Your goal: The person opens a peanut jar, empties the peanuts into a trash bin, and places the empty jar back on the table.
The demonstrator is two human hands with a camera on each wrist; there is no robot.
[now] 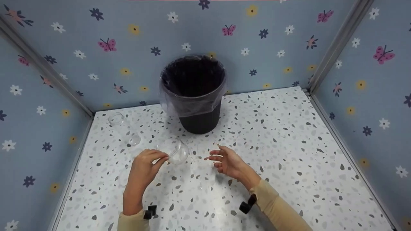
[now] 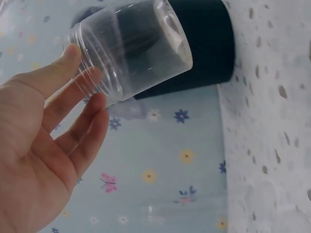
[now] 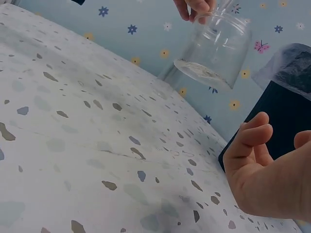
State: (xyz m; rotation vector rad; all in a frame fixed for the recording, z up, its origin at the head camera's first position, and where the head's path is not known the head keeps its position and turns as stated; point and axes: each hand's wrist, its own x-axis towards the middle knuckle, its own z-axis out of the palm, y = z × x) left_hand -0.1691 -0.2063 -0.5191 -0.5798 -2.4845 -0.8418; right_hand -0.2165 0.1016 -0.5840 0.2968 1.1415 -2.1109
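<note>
My left hand (image 1: 144,166) pinches a clear, empty-looking jar (image 1: 179,154) by its threaded rim, thumb on one side and fingers on the other. In the left wrist view the jar (image 2: 146,53) is tilted, its base pointing away from the palm. The right wrist view shows this jar (image 3: 216,51) held up over the tabletop, with its base facing down. To the right of it, my right hand (image 1: 229,162) hovers with nothing in it, fingers loosely bent and spread, palm turned toward the jar.
A black bin (image 1: 202,118) with a see-through liner (image 1: 189,107) stands at the back, against the flowered wall (image 1: 128,48). More clear plasticware (image 1: 116,119) lies at the back left of the speckled white table (image 1: 273,144). Side walls enclose the table.
</note>
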